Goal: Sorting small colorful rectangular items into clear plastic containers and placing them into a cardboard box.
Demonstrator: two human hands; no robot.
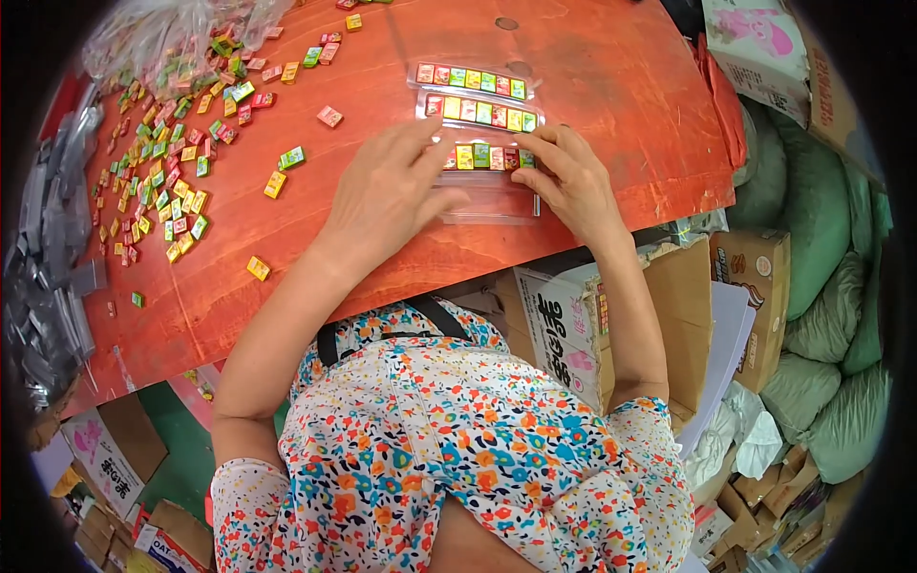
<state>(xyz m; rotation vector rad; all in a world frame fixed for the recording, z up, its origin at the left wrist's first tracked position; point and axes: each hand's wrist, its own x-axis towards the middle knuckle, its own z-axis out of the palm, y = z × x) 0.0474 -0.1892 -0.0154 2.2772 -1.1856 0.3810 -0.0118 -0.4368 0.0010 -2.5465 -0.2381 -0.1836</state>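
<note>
A clear plastic tray (pixel 487 205) lies near the table's front edge. Small red, yellow and green boxes (pixel 481 157) stand side by side in its row between my hands. Over the left end of that row is my left hand (pixel 387 186), its fingers spread and the thumb held apart. My right hand (pixel 573 181) curves around the row's right end, forefinger above and thumb below; its exact contact is partly hidden. Beyond them lie a middle row of like boxes (pixel 483 114) and a far row (pixel 471 80), also in clear plastic.
Many loose small boxes (pixel 172 181) are scattered over the left of the red table (pixel 382 258). A clear plastic bag (pixel 158 43) sits at the far left, and dark plastic pieces (pixel 48 286) pile along the left edge. An open carton (pixel 673 325) stands below the right forearm.
</note>
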